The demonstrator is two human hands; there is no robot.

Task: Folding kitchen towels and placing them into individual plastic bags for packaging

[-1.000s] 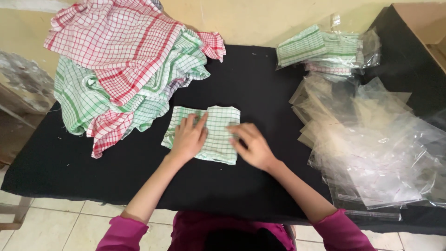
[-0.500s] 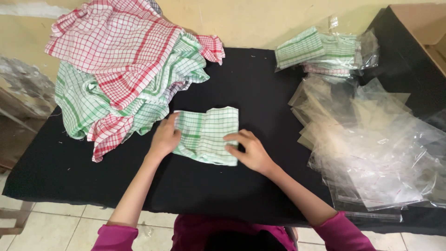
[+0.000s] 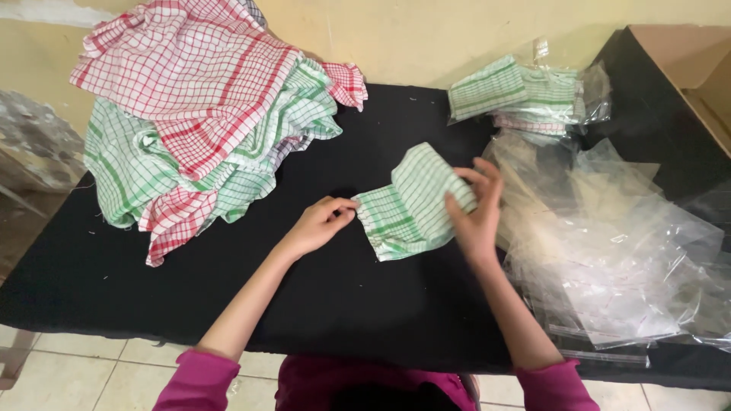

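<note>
A folded green-and-white checked cloth (image 3: 407, 205) lies near the middle of the black table (image 3: 343, 304). My right hand (image 3: 476, 209) grips its right edge and lifts that side over toward the left. My left hand (image 3: 320, 224) pinches the cloth's left edge and holds it against the table. Both sleeves are magenta.
A heap of red and green checked cloths (image 3: 205, 114) fills the back left. A pile of clear plastic bags (image 3: 609, 251) covers the right side. Bagged folded cloths (image 3: 525, 95) sit at the back right. A cardboard box (image 3: 693, 68) stands at the far right.
My hands slid from the top of the flat cloth to its two edges. My right hand has raised the right side, and the cloth has shifted a little right.
</note>
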